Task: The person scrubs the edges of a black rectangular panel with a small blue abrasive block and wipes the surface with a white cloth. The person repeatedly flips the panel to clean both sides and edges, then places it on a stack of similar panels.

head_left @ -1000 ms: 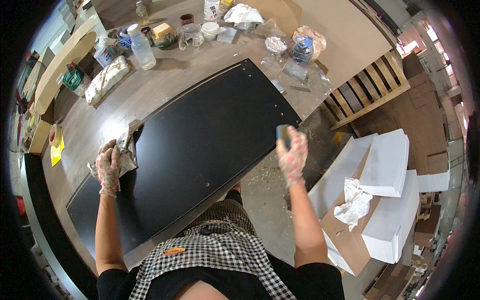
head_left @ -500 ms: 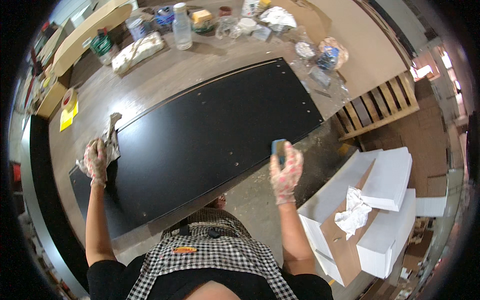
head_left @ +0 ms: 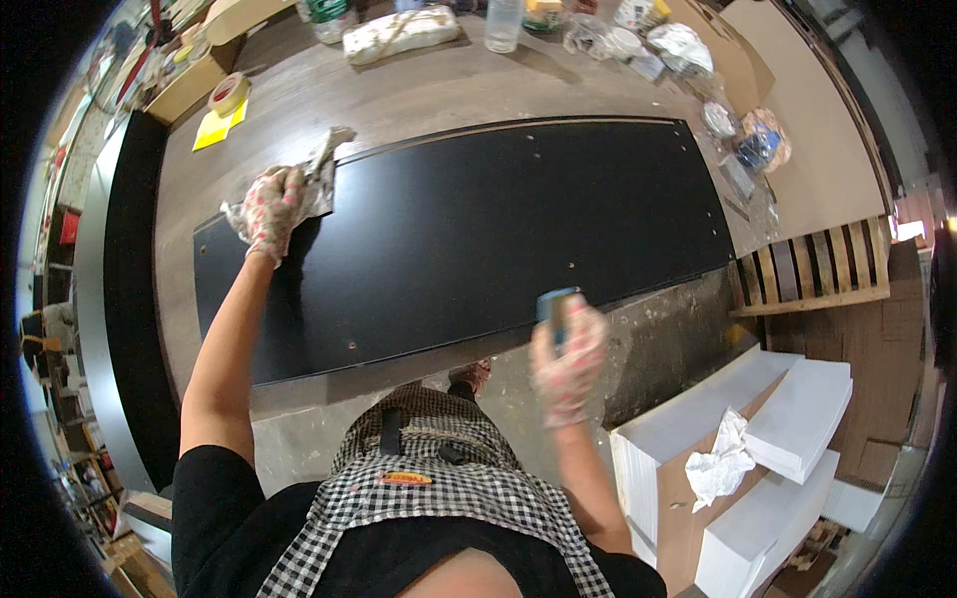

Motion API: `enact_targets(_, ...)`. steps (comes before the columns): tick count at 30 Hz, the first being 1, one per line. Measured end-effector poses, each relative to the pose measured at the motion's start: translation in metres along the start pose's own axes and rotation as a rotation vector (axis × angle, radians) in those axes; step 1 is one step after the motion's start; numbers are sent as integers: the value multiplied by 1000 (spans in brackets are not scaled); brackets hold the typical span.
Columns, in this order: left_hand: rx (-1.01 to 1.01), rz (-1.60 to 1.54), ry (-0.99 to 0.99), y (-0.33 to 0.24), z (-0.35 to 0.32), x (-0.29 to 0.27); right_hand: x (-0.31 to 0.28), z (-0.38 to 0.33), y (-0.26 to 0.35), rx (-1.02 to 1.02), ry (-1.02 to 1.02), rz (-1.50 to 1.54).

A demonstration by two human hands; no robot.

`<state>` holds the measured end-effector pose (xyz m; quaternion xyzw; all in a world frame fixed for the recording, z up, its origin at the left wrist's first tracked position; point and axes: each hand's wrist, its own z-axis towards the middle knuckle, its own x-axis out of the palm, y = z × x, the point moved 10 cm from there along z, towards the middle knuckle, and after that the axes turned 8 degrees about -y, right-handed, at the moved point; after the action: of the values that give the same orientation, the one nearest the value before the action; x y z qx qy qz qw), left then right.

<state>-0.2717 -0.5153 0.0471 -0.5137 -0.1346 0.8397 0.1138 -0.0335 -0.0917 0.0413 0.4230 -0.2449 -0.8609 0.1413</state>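
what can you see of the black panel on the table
The black panel is a long, smooth board with a soft sheen and small fittings or holes near its edges. It lies flat on the brown table. The left hand holds a cloth at its far edge; the right hand holds a block by its near edge, contact unclear.

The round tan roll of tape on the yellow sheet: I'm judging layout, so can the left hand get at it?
Probably yes: only brown tabletop shows between the pink-spotted gloved left hand and the tape roll, though it may need to release the crumpled grey cloth.
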Motion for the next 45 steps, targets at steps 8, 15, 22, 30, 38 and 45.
enact_targets(8,152,-114,46,35,-7,-14,30,-46,109,-99,35,208)
enact_targets(15,-99,-206,63,205,-23,-85,91,-115,222,-167,124,192)
enact_targets(22,-75,-360,-2,224,-32,-75,108,-134,279,-226,84,99)
enact_targets(30,-45,-270,8,214,-35,-84,203,-238,436,-665,498,290)
enact_targets(38,-24,-257,-59,214,-34,-86,155,-181,435,-617,238,184)
enact_targets(45,-35,-269,-45,212,-34,-87,184,-250,481,-956,506,470)
